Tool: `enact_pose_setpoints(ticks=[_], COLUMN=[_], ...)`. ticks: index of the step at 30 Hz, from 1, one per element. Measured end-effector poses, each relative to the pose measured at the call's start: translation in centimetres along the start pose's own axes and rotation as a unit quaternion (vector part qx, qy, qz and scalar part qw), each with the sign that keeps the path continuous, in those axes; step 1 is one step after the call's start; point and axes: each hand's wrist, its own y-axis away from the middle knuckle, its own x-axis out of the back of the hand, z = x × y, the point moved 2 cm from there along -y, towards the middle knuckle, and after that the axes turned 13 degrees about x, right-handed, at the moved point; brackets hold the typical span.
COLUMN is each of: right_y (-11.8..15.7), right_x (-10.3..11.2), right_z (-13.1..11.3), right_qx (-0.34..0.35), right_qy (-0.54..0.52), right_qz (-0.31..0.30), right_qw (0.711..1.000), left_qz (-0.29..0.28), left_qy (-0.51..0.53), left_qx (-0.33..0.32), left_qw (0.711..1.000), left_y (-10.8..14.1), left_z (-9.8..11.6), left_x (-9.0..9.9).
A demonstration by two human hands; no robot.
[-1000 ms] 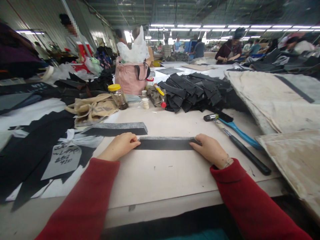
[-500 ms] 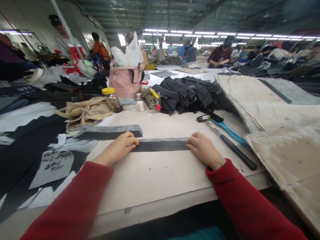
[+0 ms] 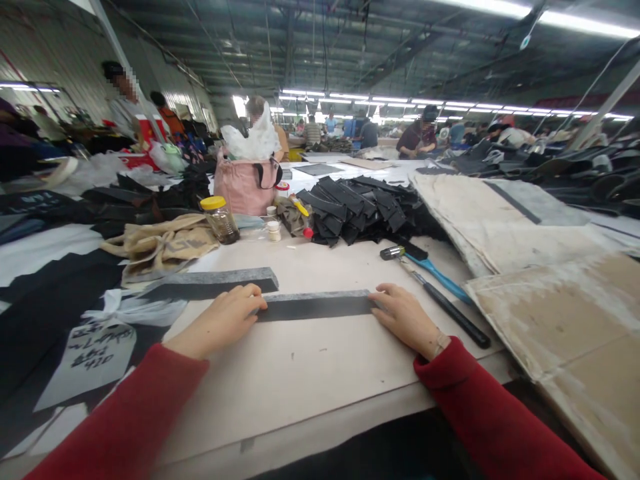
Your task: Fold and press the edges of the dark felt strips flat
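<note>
A long dark fabric strip (image 3: 320,307), with a grey fuzzy band along its far edge, lies across the pale work board (image 3: 310,380). My left hand (image 3: 227,317) grips the strip's left end, fingers bent and thumb close in. At the opposite end, my right hand (image 3: 404,319) holds the corner between thumb and fingers, its grasp looking a little looser. Just beyond my left hand rests a second dark strip (image 3: 210,285) with the same grey band.
A hammer (image 3: 450,310) and a blue-handled brush (image 3: 440,275) lie right of my right hand. Behind stand a heap of black pieces (image 3: 350,207), a yellow-lidded jar (image 3: 220,220) and a pink bag (image 3: 245,183). Stained boards (image 3: 560,320) flank the right; a written tag (image 3: 90,357) lies left.
The view has tilted up slightly, so everything sits lower in the picture. Both hands stay at the strip's ends; the right fingers have spread somewhat.
</note>
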Motion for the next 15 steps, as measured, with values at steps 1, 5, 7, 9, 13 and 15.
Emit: enact_pose_setpoints(ticks=[1, 5, 7, 9, 13, 15], right_y=[-0.2, -1.9, -3.2, -4.5, -5.8, -5.5], right_x=[0.2, 1.5, 3.0, 5.3, 11.5, 13.8], right_z=[-0.3, -2.4, -3.7, -4.4, -3.2, -1.6], right_qx=[0.002, 0.054, 0.087, 0.112, 0.110, 0.076], right_qy=[0.013, 0.032, 0.037, 0.049, 0.085, 0.108], right_qz=[0.003, 0.025, 0.047, 0.083, 0.213, 0.276], right_qw=[1.000, 0.998, 0.994, 0.989, 0.967, 0.952], left_qz=[0.012, 0.059, 0.062, 0.063, 0.063, 0.064], left_qy=[-0.003, 0.033, 0.052, 0.062, 0.051, 0.057], left_qx=[-0.006, -0.066, -0.106, -0.144, -0.169, -0.150], left_qw=[1.000, 0.996, 0.991, 0.986, 0.982, 0.985], left_y=[-0.2, -1.0, -1.4, -1.9, -2.7, -3.1], left_z=[0.9, 6.1, 9.2, 12.0, 15.3, 15.6], left_x=[0.1, -0.5, -1.4, -2.4, -3.9, -4.4])
